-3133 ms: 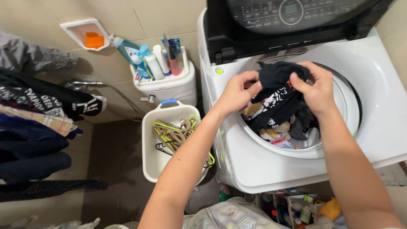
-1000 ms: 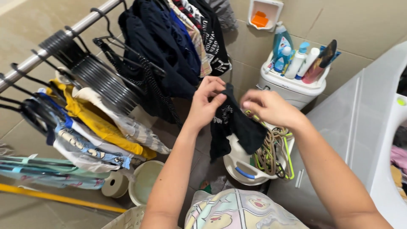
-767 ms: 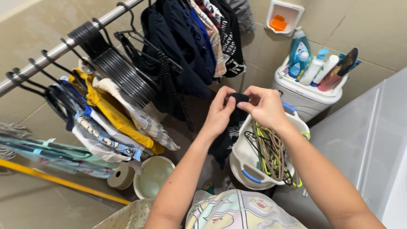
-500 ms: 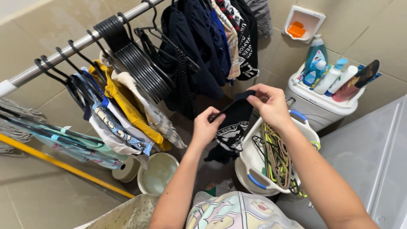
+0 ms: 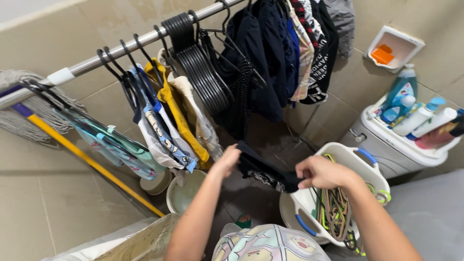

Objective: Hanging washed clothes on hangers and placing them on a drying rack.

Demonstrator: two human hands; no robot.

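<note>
A small black garment with a white print (image 5: 265, 171) is stretched between my two hands in the middle of the head view. My left hand (image 5: 226, 162) pinches its left end. My right hand (image 5: 322, 172) grips its right end, just above a white basket (image 5: 349, 153) that holds several coloured hangers. Above my hands a metal rail (image 5: 121, 49) carries a bunch of empty black hangers (image 5: 195, 60) and clothes on hangers to either side.
A toilet tank (image 5: 386, 152) with several bottles (image 5: 403, 94) on top stands at the right. An orange soap sits in a wall dish (image 5: 392, 47). A mop with a yellow handle (image 5: 87, 159) leans at the left. A pale bucket (image 5: 182, 193) stands on the tiled floor.
The view has swung left from the washing machine to the rail. My hands lowered the black garment and pulled it out flat between them, over the basket's left rim.
</note>
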